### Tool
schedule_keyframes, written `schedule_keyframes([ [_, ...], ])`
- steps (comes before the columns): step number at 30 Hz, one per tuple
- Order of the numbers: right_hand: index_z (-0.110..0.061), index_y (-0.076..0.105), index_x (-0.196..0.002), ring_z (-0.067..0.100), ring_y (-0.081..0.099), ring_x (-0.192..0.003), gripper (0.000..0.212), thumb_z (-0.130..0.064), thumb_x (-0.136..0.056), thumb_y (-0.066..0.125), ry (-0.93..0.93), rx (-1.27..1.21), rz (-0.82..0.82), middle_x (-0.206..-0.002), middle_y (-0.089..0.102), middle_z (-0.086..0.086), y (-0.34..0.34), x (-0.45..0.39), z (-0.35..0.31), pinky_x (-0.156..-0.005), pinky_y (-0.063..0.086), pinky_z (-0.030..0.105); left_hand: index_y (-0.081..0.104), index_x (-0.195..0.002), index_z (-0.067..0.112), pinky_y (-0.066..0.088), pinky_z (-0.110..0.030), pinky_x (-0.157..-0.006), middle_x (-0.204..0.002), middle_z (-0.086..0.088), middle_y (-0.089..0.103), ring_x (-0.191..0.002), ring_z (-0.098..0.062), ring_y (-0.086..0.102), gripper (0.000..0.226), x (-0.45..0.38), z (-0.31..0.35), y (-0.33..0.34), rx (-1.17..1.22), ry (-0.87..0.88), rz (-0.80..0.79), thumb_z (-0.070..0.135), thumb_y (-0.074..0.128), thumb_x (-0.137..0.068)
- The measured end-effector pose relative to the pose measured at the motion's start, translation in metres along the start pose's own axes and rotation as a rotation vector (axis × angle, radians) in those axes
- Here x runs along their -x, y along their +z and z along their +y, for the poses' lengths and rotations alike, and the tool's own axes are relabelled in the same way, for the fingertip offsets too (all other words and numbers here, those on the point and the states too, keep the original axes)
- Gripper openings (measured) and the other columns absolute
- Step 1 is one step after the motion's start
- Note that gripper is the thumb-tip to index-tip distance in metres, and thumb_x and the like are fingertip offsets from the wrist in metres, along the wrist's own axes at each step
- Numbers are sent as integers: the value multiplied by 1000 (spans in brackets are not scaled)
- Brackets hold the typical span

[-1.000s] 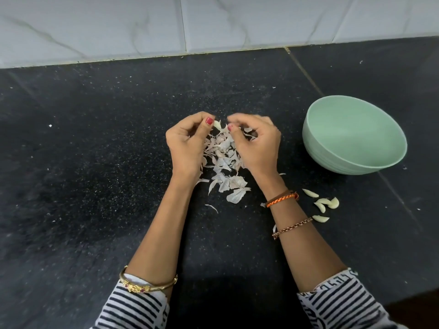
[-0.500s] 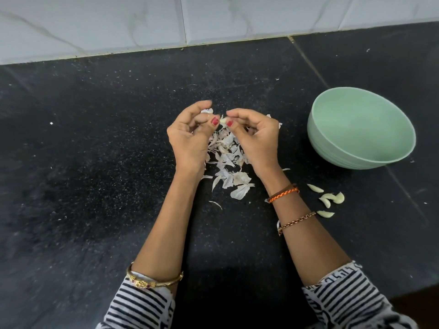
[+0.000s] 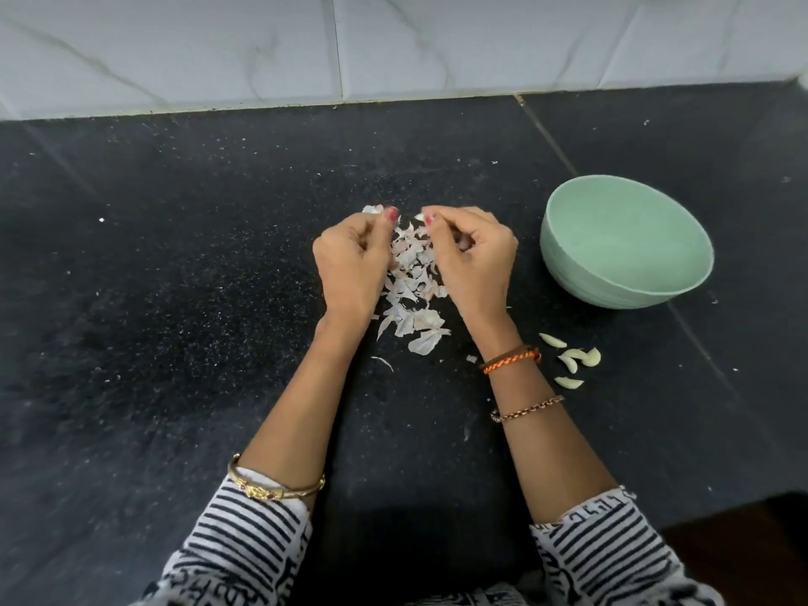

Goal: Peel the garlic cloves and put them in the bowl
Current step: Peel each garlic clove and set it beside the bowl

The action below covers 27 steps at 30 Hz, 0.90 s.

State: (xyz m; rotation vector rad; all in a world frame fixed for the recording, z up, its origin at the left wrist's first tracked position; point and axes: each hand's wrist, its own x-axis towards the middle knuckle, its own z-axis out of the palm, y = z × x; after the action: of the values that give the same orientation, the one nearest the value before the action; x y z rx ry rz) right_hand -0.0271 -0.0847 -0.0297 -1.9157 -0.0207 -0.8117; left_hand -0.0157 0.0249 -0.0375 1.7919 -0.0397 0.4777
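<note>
The garlic clove I am working on sits pinched at the tips of my right hand, thumb and forefinger curled tight round its pale end; only a small bit of it shows past my red nail. My left hand is just beside it, a small gap between the two, its fingers curled in and nipping a scrap of papery skin that pokes out at the far side of my knuckles. Both hands hover over the heap of peelings, which lies on the black counter between my wrists and trails toward me.

To the right of my right wrist, near its orange thread band, lie four peeled cloves on the counter, close together, two of them touching. Farther off and to the right stands the green bowl, upright, well apart from my hands; its inside shows only plain green.

A chain bracelet sits lower on my right forearm and a gold bangle on my left, at the edge of my striped sleeves. White marbled tiles rise at the far edge of the counter.
</note>
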Motion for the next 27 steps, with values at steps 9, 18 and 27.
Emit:
schedule_keyframes([
  [9,-10,76,-80,12,67,-68,8,-14,-74,73,48,220,194,-75,73,0,-72,48,-4,-65,50,21,72,-88,5,47,-29,-64,-74,-6,70,-63,-14,58,17,33,11,22,-202,326,-100,15,59,-83],
  [18,-10,73,-85,30,56,-75,11,-6,-75,71,152,651,205,-76,69,8,-105,89,1,-61,31,26,72,-88,7,23,-8,-77,-92,-7,71,-94,-33,58,25,46,7,14,-354,368,-207,-4,52,-76],
  [27,-12,71,-100,25,47,-98,18,-14,-83,64,260,598,129,-97,66,8,-108,90,-1,-69,25,15,71,-98,10,25,-2,-75,-102,-3,69,-106,-26,51,23,57,7,2,-350,253,-216,0,55,-84],
])
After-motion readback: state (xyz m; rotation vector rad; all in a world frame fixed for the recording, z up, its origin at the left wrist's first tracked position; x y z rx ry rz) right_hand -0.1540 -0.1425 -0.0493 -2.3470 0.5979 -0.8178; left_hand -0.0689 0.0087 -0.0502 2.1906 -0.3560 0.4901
